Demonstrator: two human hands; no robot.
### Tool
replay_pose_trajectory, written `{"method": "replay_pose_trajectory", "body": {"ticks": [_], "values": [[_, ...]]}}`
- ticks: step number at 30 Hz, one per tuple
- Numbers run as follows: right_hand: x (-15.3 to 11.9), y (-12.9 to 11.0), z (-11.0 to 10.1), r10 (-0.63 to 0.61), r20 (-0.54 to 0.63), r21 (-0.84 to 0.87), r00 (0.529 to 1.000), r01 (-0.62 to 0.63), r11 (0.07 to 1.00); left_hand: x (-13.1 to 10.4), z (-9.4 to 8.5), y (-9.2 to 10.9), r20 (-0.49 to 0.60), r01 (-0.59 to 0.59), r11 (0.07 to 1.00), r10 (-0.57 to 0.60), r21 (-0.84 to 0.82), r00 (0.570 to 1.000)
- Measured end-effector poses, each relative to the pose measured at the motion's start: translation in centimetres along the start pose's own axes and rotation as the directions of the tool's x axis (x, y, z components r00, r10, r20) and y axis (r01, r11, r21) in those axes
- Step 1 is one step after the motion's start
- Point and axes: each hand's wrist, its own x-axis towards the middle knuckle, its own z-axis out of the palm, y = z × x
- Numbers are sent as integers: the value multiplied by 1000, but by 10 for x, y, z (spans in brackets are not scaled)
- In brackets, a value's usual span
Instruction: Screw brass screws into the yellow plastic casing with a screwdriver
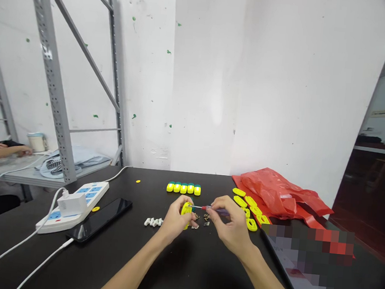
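Note:
My left hand (175, 220) is closed round a yellow plastic piece (186, 209). In my right hand (231, 221) is a screwdriver (207, 207) with a red and clear handle; its tip points left and meets the yellow piece. Beneath and between my hands lie small metal parts (206, 217). White pieces (153, 222) sit in a row left of my left hand. Farther back stands a row of several yellow and green units (183, 188). Several yellow frames (251, 224) lie to the right of my right hand.
A red plastic bag (276, 193) spreads at the back right, with a tablet (297, 273) nearer. On the left are a power strip (87, 198) with a charger, a black phone (101, 220) and white cables. Another person's hands rest at a far-left table.

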Motion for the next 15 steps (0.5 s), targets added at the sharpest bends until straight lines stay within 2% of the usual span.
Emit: {"method": "replay_pose_trajectory", "body": {"ticks": [3, 6, 10, 15], "values": [[0, -1, 3, -82, 117, -29, 990, 86, 996, 2, -7, 4, -58, -11, 1000, 10, -20, 998], [-3, 1, 9, -123, 188, -37, 975, 132, 991, 3, -11, 6, -72, -80, 993, 86, 86, 994], [-9, 7, 14, -132, 222, -54, 966, 147, 988, 1, -16, 9, -28, -178, 932, 197, 315, 980], [-15, 10, 20, -86, 217, -82, 972, 106, 991, -1, -18, 8, -20, -212, 852, 252, 479, 967]]}}
